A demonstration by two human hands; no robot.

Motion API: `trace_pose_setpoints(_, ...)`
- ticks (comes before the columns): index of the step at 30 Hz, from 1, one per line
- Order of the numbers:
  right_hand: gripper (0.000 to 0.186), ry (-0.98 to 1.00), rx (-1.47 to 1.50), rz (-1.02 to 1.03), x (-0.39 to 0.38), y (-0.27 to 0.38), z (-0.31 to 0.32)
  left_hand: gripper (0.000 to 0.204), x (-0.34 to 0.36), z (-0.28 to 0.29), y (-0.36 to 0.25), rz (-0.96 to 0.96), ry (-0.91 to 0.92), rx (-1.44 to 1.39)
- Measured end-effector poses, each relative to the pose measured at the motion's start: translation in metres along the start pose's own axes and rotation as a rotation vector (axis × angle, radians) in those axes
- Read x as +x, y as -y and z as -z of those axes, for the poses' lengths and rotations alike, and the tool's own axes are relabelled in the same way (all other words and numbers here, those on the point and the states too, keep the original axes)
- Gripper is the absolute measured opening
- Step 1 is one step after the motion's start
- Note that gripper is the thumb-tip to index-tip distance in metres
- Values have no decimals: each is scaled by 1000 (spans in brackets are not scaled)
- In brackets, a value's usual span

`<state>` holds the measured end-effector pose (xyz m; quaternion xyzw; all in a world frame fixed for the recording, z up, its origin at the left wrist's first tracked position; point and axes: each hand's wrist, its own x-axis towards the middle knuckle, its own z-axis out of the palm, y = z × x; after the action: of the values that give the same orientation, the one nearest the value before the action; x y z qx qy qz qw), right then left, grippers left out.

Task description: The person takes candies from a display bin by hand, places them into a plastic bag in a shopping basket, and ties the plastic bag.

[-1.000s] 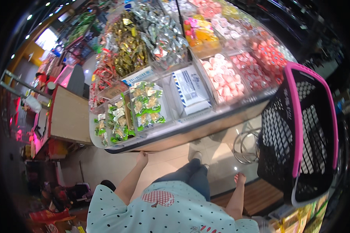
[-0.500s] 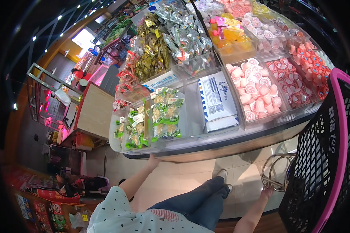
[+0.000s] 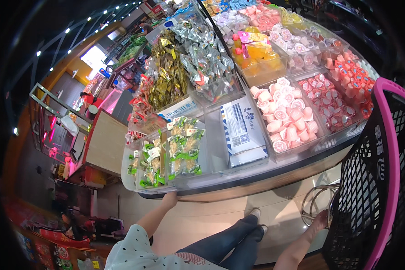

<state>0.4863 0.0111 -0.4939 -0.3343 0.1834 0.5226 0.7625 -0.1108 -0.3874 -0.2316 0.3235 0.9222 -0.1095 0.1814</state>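
Observation:
My left hand (image 3: 169,198) is at the dark front edge of the display counter (image 3: 202,191), its fingers mostly hidden there. Just above it, clear bins hold snack packs in green-and-clear wrappers (image 3: 184,144). Low on the right, my right hand (image 3: 320,219) is beside the black mesh shopping basket (image 3: 360,180) with a pink handle (image 3: 395,144). Its fingers are blurred and partly behind the basket's edge, so I cannot make out whether they touch it.
A white-and-blue box (image 3: 243,132) lies in the middle bin. Pink jelly cups (image 3: 288,117) fill the bin to its right; gold-wrapped sweets (image 3: 168,76) are heaped farther back. A round metal stand (image 3: 308,202) is on the floor, and a board-fronted stall (image 3: 105,144) stands left.
My right hand has moved up and right, closer to the basket. The left hand remains by the counter edge. The whole view has shifted, so the counter appears a little farther left.

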Motion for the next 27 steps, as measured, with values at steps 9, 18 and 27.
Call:
trace_pose_setpoints(9, 52, 43, 243, 18, -12, 5, 0, 21, 9, -9, -25, -17, 103, 435)
trace_pose_setpoints(18, 55, 13, 167, -37, 10, 8, 5, 17, 7, -19, -30, 63, -23, 425)
trace_pose_setpoints(27, 51, -46, 158, 19, 37, 16, 14, 19, 8, -11, -33, 53, 22, 369)
